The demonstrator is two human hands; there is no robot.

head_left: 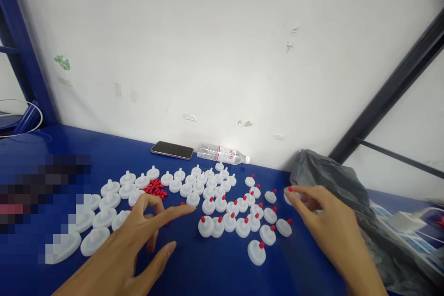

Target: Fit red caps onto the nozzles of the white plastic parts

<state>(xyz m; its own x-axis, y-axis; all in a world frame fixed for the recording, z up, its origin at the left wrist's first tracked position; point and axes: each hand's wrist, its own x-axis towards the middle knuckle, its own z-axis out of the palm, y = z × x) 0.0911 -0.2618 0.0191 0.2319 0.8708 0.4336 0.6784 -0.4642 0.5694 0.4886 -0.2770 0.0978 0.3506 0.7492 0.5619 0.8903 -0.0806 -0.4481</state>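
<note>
My left hand (137, 231) hovers over the table with thumb and fingers apart. Its index fingertip is close to a white plastic disc with a bare stem (193, 200). Small red caps (156, 188) lie in a pile just beyond the knuckles, and a few more are partly hidden by the fingers. At the right, my right hand (329, 224) pinches a white disc with a red cap (287, 196), which the fingers partly cover. Several red-capped discs (243, 227) stand between the hands. Several uncapped discs (104, 217) are spread at the left and centre back.
A phone (172, 150) and a clear water bottle (222, 153) lie along the wall at the back of the blue table (114, 148). A dark grey plastic bag (312, 171) is beyond my right hand. At the left, part of the view is pixelated.
</note>
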